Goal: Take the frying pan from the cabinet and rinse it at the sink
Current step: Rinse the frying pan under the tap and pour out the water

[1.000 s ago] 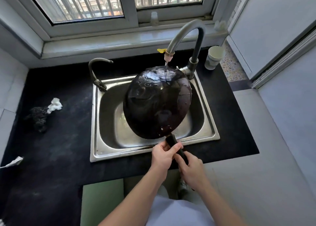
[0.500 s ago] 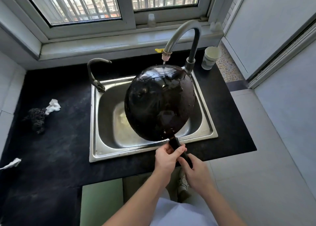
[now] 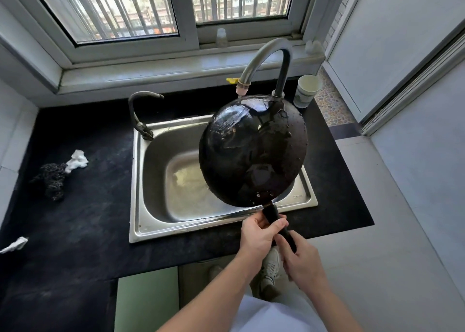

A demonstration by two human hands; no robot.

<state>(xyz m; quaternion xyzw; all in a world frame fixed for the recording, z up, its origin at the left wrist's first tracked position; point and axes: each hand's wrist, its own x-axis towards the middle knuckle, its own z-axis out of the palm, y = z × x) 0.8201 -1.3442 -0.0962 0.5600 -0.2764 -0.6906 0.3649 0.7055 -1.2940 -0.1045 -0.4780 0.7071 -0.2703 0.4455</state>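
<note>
The frying pan (image 3: 254, 150) is held tilted over the right side of the sink (image 3: 134, 180), its wet dark underside facing up and its far edge just under the faucet (image 3: 266, 62). Both hands grip its black handle (image 3: 273, 213), the left hand (image 3: 259, 236) nearer the pan and the right hand (image 3: 302, 261) behind it. Whether water is running is hard to tell. A paper cup (image 3: 307, 91) stands on the black counter (image 3: 75, 231) beside the faucet. A dark scrubber (image 3: 51, 180) lies well left of the sink.

Bright daylight through the window (image 3: 176, 12); sharp centre, wide-angle bending at edges.
</note>
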